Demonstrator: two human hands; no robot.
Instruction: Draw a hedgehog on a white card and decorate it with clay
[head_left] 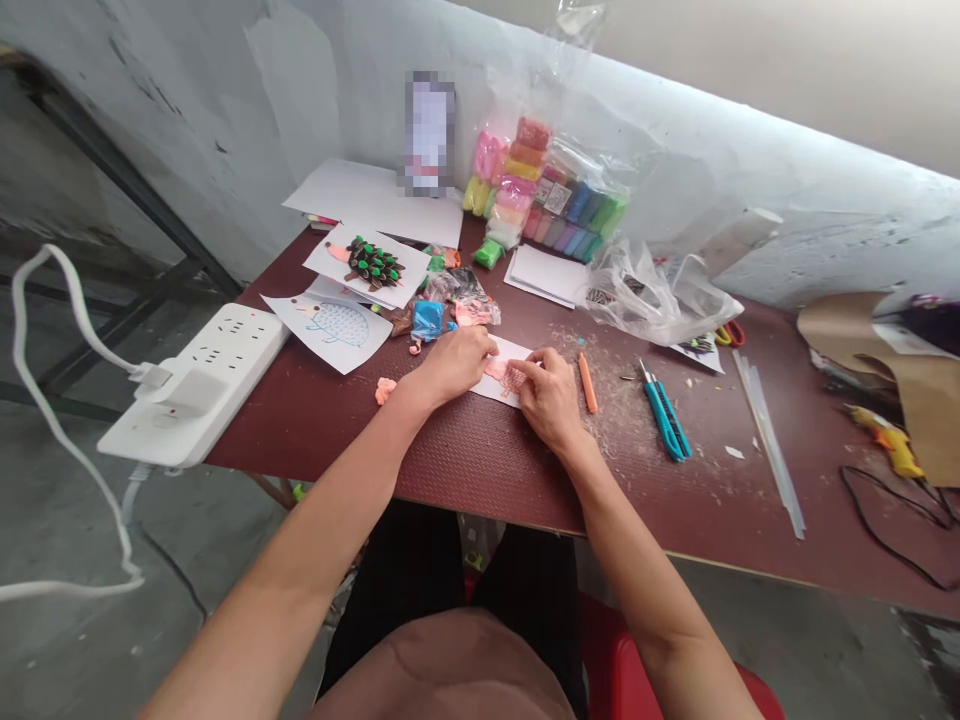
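Observation:
A small white paper card (484,399) with a hedgehog drawing lies on the table between my hands. Peach-pink clay (497,371) covers part of the drawing. My left hand (459,362) is closed at the card's left side, its curled fingertips on the card by the clay. From the right, my right hand (551,395) has its thumb and forefinger drawn together at the clay; the other fingers are bent and partly hidden. A loose lump of peach clay (385,390) sits left of my left forearm. An orange stick-like tool (587,382) lies just right of my right hand.
Behind are a hedgehog picture with dark spikes (375,262), a blue hedgehog drawing (330,325), opened clay packets (427,320) and bagged coloured clay (517,180). A teal utility knife (664,415), clear sticks (769,445) and yellow glue gun (889,440) lie right; a power strip (199,385) left.

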